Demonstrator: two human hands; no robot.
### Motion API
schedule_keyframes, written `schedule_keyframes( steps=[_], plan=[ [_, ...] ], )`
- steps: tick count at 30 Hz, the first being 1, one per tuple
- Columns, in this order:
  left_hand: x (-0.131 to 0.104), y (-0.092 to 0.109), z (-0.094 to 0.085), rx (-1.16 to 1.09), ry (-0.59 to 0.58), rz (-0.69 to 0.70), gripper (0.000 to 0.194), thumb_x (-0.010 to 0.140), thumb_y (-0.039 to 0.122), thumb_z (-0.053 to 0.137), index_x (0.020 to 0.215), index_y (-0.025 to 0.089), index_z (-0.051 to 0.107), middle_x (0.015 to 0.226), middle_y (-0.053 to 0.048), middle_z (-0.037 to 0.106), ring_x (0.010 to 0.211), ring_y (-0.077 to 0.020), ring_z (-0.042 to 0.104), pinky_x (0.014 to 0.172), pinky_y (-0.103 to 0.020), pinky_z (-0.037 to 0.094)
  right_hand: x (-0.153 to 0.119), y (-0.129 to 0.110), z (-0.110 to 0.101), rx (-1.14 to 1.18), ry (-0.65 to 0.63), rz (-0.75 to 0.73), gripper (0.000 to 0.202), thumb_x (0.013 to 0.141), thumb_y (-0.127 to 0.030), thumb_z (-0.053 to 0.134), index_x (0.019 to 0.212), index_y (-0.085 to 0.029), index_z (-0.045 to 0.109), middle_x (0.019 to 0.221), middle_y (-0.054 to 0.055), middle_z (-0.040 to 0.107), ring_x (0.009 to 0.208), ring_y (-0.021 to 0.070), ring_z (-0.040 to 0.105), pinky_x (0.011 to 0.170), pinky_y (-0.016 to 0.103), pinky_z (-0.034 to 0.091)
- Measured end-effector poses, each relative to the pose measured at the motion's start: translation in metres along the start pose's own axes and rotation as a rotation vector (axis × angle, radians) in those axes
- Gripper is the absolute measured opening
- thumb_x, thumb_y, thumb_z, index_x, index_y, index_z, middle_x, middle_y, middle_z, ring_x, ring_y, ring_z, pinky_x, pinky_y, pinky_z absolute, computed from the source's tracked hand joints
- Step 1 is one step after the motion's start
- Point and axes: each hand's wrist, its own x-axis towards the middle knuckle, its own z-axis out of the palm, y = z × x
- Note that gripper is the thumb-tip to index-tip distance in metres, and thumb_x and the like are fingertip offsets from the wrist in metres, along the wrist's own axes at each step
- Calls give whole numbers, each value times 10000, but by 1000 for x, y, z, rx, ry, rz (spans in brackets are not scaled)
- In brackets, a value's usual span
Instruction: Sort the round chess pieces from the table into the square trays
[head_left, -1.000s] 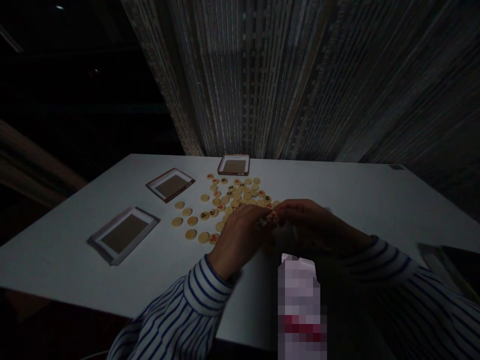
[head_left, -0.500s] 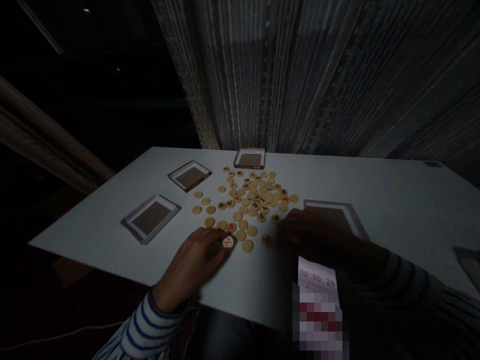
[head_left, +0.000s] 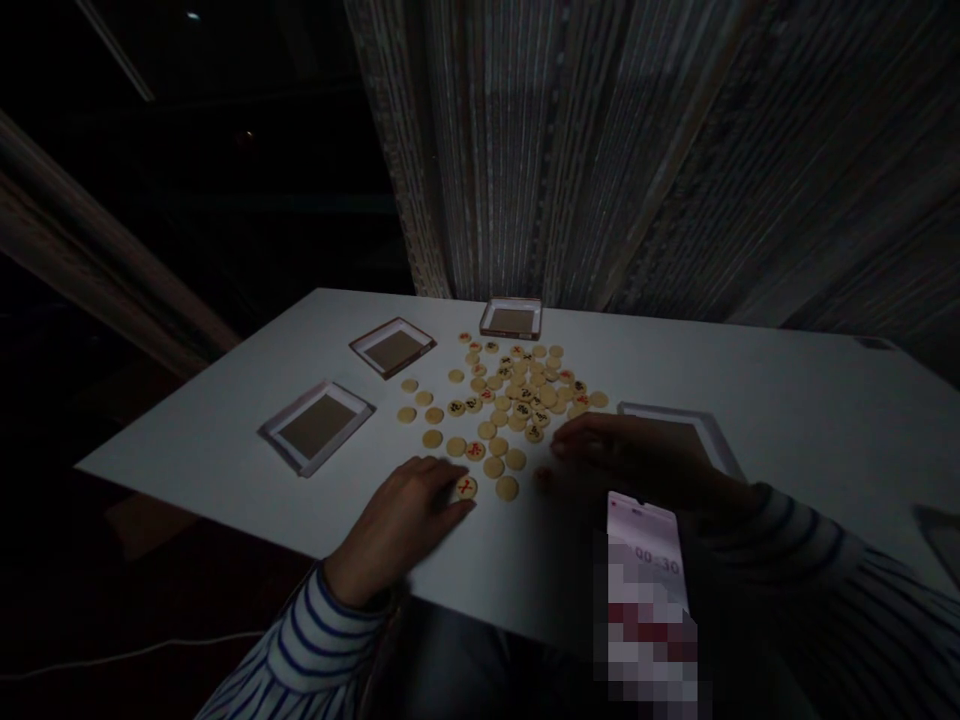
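Observation:
My left hand (head_left: 409,515) rests at the near side of the table, thumb and fingers closed around the edge of a Chinese chess piece (head_left: 465,487) with a red character facing up. My right hand (head_left: 630,450) is low over the right edge of the scattered pieces, in shadow, its fingers stretched out and nothing visible in them. Close below its fingertips lies a dim piece with a red mark (head_left: 543,480). Many round wooden pieces (head_left: 499,417) spread over the middle of the table, some showing red or black characters, others blank.
On the white table (head_left: 225,400) are shallow framed trays: a near-left tray (head_left: 315,425), a far-left tray (head_left: 392,347), a far tray (head_left: 511,318) and a right tray (head_left: 705,435) partly behind my right arm. A phone (head_left: 645,540) showing a timer sits near me. Striped curtains (head_left: 540,150) hang behind.
My left hand has drawn the red-marked piece slightly toward me. My right hand has shifted a little left and now covers a black-marked piece seen before. The view has shifted slightly.

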Motion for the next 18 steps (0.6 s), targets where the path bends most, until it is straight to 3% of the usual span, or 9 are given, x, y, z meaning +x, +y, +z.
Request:
schedule_keyframes(
  steps=[4, 6, 11, 18],
  plan=[
    [4, 20, 1, -93, 136, 34, 308, 800, 324, 557, 1085, 209, 575, 988, -54, 625, 919, -193, 553, 820, -362, 451, 7, -11, 2, 352, 14, 233, 198, 756, -323, 553, 898, -200, 614, 779, 7, 631, 634, 118, 544, 578, 262, 444],
    [9, 34, 3, -126, 193, 85, 274, 800, 317, 562, 1044, 196, 585, 972, -54, 627, 911, -188, 547, 811, -351, 448, 9, -20, 4, 459, 24, 282, 178, 727, -290, 575, 868, -191, 619, 761, 1, 626, 619, 108, 528, 583, 257, 439],
    [21, 56, 7, -124, 238, 157, 228, 805, 306, 559, 1007, 206, 598, 891, -46, 644, 831, -188, 554, 737, -338, 445, 9, -37, 15, 559, 17, 213, 122, 693, -298, 598, 744, -191, 625, 715, -8, 609, 636, 109, 520, 610, 257, 433],
    [14, 48, 6, -188, 263, 102, 178, 810, 280, 553, 966, 217, 611, 863, -26, 628, 814, -166, 545, 738, -313, 434, 16, -35, 34, 559, -13, 197, 161, 751, -326, 561, 769, -172, 608, 668, -8, 580, 586, 98, 503, 544, 237, 404]
  ],
)
